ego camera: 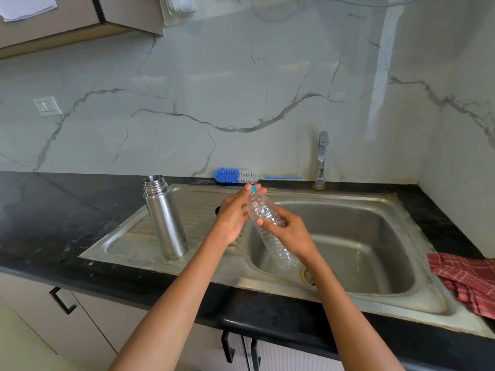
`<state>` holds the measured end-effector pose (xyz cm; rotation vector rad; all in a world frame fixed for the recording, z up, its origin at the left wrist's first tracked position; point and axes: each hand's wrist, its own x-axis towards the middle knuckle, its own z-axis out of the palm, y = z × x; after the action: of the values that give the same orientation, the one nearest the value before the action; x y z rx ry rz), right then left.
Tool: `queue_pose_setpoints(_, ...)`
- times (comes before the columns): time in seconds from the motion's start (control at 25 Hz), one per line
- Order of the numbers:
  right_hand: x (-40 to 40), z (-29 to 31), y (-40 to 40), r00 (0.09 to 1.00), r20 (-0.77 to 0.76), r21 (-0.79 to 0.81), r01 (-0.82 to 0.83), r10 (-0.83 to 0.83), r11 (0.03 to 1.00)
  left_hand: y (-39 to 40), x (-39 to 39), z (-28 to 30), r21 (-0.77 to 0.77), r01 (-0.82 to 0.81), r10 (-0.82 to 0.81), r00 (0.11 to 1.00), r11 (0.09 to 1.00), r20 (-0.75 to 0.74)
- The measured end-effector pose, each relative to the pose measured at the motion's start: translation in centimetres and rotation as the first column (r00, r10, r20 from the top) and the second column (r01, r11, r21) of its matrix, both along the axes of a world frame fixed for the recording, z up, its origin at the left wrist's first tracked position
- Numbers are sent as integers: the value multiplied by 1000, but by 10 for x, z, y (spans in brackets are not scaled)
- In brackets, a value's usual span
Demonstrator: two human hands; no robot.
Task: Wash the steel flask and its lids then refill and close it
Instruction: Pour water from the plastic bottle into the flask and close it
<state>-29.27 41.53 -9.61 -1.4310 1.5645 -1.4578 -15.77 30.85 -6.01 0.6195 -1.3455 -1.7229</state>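
Both my forearms reach forward, bare. My right hand (288, 231) curls round something it holds at mid-body; my left hand (235, 212) pinches at its top with fingertips.

No text, label, brand or number can be read anywhere.

The bottle's (270, 228) cap (253, 189) is mostly covered by the left hand's (235, 212) fingertips; whether it is screwed on cannot be told. The sink's (375, 236) drain is partly hidden behind the right wrist. A dark object beside the left hand is concealed but for a sliver. The red cloth (468, 282) is cut off at the right edge. The flask's (164, 218) lids cannot be made out.
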Motion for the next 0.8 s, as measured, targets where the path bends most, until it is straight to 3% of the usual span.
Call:
queue_pose_setpoints(0.08, 5, -3, -1, 954, -232, -14, 194, -192, 981, 2, -3, -1, -16, -85, 85, 996, 996, -26)
queue_pose_setpoints(0.16, 8, -4, 0, 906, -317, -76, 269, -279, 960, 3, -7, 1, -32, -130, 129, 991, 991, -39)
queue_pose_setpoints(0.24, 8, -7, 1, 906, -330, -107, 243, -265, 964, 2, -8, 5, -43, -118, 116, 992, 992, -40)
queue_pose_setpoints(0.36, 4, -10, -1, 989, -130, -94, 58, -70, 994, 2, -6, 6, -18, -87, 86, 996, 996, -37)
queue_pose_setpoints(0.52, 2, -13, -10, 993, 73, -43, -90, 93, 995, 9, 9, -9, -53, -151, 151, 988, 987, 3)
queue_pose_setpoints(0.64, 7, -11, -15, 967, 241, -20, -80, 83, 997, 14, 23, -23, -204, -289, 301, 953, 936, 33)
queue_pose_setpoints(0.8, 1, -5, -28, 919, 391, 13, 55, -56, 998, 4, 44, -35, -327, -500, 520, 854, 802, -29)
